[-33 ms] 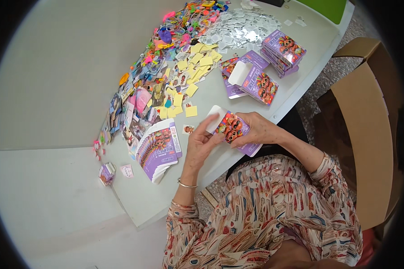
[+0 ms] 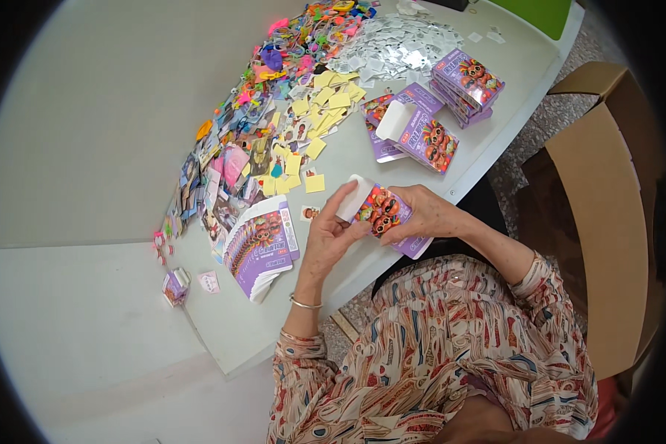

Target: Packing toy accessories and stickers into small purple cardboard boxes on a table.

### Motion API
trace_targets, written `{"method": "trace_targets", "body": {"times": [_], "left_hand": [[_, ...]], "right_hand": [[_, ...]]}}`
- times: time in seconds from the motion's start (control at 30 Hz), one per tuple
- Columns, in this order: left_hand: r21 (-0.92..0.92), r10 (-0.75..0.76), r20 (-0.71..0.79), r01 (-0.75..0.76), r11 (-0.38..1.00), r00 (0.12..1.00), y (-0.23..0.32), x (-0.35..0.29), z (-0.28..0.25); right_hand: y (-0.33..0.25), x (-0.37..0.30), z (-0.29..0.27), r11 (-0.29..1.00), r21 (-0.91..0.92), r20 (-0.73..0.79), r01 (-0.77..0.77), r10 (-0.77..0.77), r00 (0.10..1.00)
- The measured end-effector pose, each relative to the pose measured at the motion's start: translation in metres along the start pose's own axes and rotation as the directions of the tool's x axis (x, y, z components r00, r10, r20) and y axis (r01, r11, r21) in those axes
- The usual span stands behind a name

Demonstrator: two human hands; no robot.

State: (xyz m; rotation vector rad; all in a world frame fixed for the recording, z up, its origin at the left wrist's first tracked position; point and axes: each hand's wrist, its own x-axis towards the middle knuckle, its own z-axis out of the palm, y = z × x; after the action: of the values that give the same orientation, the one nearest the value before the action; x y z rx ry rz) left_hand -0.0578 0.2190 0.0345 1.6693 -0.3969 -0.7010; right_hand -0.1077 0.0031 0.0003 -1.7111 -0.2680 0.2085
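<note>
Between my two hands is a small purple cardboard box [image 2: 383,212] with a colourful cartoon picture on its front and a white flap at its left end. My right hand [image 2: 425,213] wraps round the right side of the box. On the other side, my left hand [image 2: 331,228] has its thumb on the box front and its fingers along the white flap. A silver bangle circles my left wrist. Left of that hand, flat purple cartons [image 2: 263,248] lie fanned out on the white table [image 2: 333,285]. What is inside the held box is hidden.
Beyond my hands, an open-flapped purple box [image 2: 431,144] rests on flat cartons, near stacked boxes [image 2: 468,85]. Heaps of colourful trinkets [image 2: 274,63], yellow paper squares [image 2: 325,103] and silvery packets [image 2: 396,48] line the back. A brown cardboard carton [image 2: 599,237] stands at right.
My left fingers have shifted slightly at the white flap, and the flap is more pressed to them. The box and my right hand have stayed in place.
</note>
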Motion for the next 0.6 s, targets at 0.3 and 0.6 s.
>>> {"method": "trace_targets", "body": {"times": [0.3, 0.6], "left_hand": [[0.11, 0.083, 0.149, -0.099, 0.989, 0.985, -0.027, 0.003, 0.003], [0.44, 0.388, -0.209, -0.268, 0.857, 0.898, 0.008, -0.005, 0.039]], "right_hand": [[0.008, -0.003, 0.0, 0.983, 0.158, 0.075, -0.089, 0.078, 0.994], [0.001, 0.001, -0.005, 0.993, 0.111, 0.023, -0.048, 0.046, 0.999]]}}
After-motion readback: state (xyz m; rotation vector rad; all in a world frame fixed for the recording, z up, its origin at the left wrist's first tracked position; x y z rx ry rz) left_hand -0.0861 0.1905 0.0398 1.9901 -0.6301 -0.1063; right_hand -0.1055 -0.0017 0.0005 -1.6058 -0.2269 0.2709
